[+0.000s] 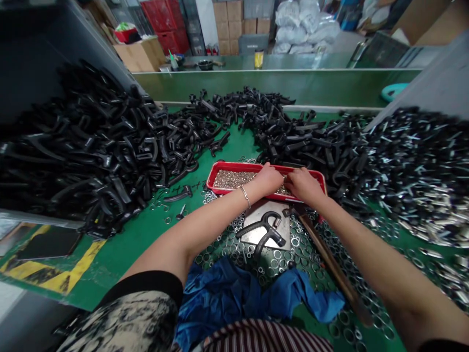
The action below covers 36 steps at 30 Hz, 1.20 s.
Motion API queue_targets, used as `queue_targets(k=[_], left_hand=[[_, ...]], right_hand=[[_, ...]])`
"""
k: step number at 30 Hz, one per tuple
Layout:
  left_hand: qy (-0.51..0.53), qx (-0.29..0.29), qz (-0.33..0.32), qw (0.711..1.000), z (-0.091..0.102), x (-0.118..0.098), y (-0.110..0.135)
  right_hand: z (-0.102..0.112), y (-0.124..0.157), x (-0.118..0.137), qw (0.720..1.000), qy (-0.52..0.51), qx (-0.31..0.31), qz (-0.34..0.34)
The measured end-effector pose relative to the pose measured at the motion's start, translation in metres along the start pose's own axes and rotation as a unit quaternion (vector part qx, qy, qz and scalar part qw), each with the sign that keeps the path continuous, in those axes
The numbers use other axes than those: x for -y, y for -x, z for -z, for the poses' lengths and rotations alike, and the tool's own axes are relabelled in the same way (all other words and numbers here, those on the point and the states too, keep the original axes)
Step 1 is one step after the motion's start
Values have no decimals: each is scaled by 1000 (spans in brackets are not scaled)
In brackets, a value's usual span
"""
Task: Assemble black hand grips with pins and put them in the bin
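Both hands are over a long red tray full of small shiny metal pieces. My left hand is closed over the tray's middle, its fingertips curled down out of sight. Just beside it, my right hand has its fingers bent together toward the left; anything in them is too small to make out. In front of the tray, a black curved lever-like part lies on a flat metal plate. A hammer with a wooden handle rests to the right of the plate.
Black plastic parts pile up left and behind the tray. Pins with black heads heap at right. Metal rings are scattered around the plate. A blue cloth lies at the near edge. A green ledge runs across the back.
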State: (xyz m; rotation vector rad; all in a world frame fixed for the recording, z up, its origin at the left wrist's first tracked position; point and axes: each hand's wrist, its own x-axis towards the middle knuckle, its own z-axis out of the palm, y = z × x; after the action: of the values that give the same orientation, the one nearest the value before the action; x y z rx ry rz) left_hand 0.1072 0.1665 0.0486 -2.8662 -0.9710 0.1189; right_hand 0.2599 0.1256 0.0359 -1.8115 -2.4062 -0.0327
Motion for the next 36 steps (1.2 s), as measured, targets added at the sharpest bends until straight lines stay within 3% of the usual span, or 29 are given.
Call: queue_targets(k=[6,15,19,22,24,27,30,33,36], left_hand=[[77,-94,-25,992,-3,9,11],[144,-137,9,980,-13,8,17],[141,-133,37,980,-9,4,21],[184,-145,58,971,-3,2,29],[262,-174,75,946,1,3,39],[404,-244,107,875,4,3,62],[510,-282,142,800,3,-3,91],[594,-250,179,743,-3,-12,126],[640,-234,223,697,-13,-21,156]], right_hand=[[-2,3,-3,999,-35,-10,17],[-6,3,-4,988,-145,-58,-18],[4,10,-3,974,-193,-103,-63],[18,34,1,960,-236,-134,-67],[24,61,8,953,-273,-124,-42],[23,99,24,943,-329,-49,-12],[12,116,39,900,-428,9,-76],[2,113,46,861,-484,23,-157],[-2,105,47,894,-425,20,-143]])
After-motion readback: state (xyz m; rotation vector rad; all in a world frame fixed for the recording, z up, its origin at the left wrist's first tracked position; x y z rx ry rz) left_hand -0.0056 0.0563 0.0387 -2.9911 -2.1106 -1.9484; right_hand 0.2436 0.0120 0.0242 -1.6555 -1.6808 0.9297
